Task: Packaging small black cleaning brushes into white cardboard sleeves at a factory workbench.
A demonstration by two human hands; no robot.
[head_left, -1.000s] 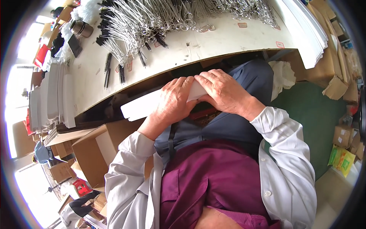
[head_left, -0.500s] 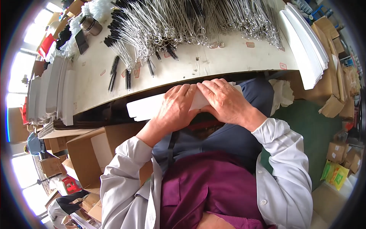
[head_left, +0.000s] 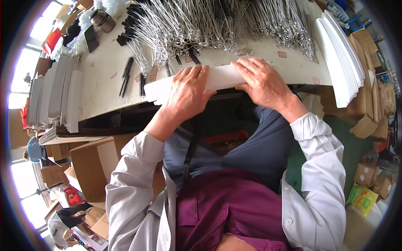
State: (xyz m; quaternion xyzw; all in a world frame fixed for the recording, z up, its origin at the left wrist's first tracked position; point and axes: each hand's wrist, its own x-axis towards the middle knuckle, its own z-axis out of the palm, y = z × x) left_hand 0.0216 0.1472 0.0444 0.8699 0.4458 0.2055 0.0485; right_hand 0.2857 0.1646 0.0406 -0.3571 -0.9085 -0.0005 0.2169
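Both my hands hold a long flat white card strip (head_left: 222, 78) at the near edge of the pale worktable (head_left: 104, 79). My left hand (head_left: 188, 90) lies over its left half with the fingers spread on top. My right hand (head_left: 261, 81) grips its right end, fingers curled over the far edge. The strip's left end (head_left: 153, 91) sticks out past my left hand. Just beyond it lies a big heap of wire-handled black brushes (head_left: 201, 25).
Stacks of white card strips stand at the table's right (head_left: 341, 54) and left (head_left: 56, 96). A metal cup (head_left: 102, 19) and a dark phone (head_left: 91, 37) sit at the far left. Cardboard boxes (head_left: 94, 163) stand beneath the table, more at the right (head_left: 368, 173).
My hands have carried the white strip up from my lap to the table's near edge. The view has tilted so the table fills more of the picture.
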